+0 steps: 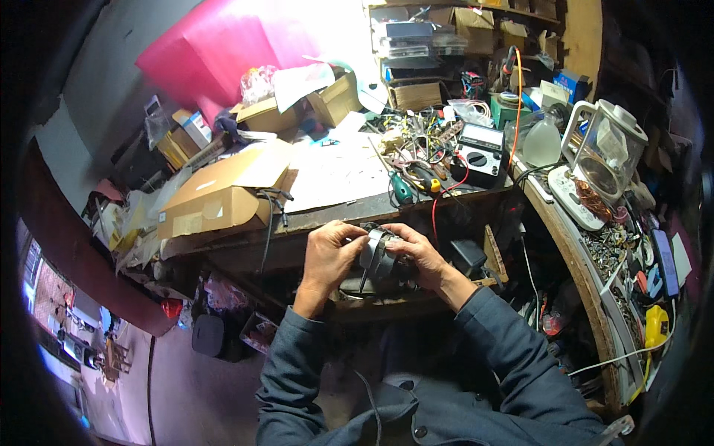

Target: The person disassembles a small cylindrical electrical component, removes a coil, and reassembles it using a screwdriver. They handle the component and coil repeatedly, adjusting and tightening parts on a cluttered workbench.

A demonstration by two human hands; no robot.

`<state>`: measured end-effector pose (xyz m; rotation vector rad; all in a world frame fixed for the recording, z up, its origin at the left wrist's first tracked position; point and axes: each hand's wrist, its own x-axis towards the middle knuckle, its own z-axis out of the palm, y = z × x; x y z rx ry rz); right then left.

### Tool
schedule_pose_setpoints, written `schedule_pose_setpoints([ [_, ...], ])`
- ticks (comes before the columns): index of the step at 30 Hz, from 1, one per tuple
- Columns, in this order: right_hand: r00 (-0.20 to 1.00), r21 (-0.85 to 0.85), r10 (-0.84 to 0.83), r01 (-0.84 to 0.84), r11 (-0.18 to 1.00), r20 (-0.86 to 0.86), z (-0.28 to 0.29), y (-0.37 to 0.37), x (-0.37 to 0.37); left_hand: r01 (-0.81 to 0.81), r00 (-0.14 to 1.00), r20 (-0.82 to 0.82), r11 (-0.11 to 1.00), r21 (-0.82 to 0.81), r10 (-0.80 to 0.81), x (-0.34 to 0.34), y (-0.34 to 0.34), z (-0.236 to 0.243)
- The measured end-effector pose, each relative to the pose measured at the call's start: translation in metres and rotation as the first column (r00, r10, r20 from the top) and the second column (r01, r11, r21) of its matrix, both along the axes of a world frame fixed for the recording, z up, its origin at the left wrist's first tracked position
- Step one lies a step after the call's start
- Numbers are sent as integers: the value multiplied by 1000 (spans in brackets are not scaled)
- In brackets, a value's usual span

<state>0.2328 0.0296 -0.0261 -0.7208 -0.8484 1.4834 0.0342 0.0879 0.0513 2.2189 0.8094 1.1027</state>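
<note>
In front of my body, off the near edge of the workbench (327, 210), I hold a small part with a curved, shiny grey metal band and a dark body (378, 256). Its exact kind I cannot make out. My left hand (331, 259) pinches its upper left side with thumb and forefinger. Around its right side curl the fingers of my right hand (422, 258), with the thumb on top. A thin dark rod or lead hangs below the part. Beyond my hands on the bench lie a green-handled screwdriver (401, 189) and yellow-and-black-handled pliers (426, 179).
An analog multimeter (478, 157) with a red lead stands at the back right. An opened cardboard box (223, 192) covers the left of the bench. On the right-hand side bench are a glass kettle (606, 152), loose small parts and a yellow tape measure (656, 327).
</note>
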Motion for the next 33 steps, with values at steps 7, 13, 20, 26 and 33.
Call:
schedule_pose_setpoints([
  [7, 995, 3, -5, 5, 1000, 104, 1, -3, 1, -52, 989, -134, 995, 89, 63, 6, 0, -12],
  [13, 992, 18, -38, 36, 999, 121, -4, 0, 0, -21, 989, -143, 997, 80, 32, 6, -3, -11],
  [20, 991, 10, -53, 53, 999, 122, -4, -1, 2, -13, 993, -118, 998, 67, 21, 5, -4, -15],
  [26, 992, 10, -43, 42, 999, 116, 2, -4, -1, -22, 997, -67, 999, 28, 24, 4, -1, -23],
  [33, 985, 11, -42, 40, 999, 166, -1, -3, 1, 58, 996, -67, 998, 10, -57, 0, 4, -21],
])
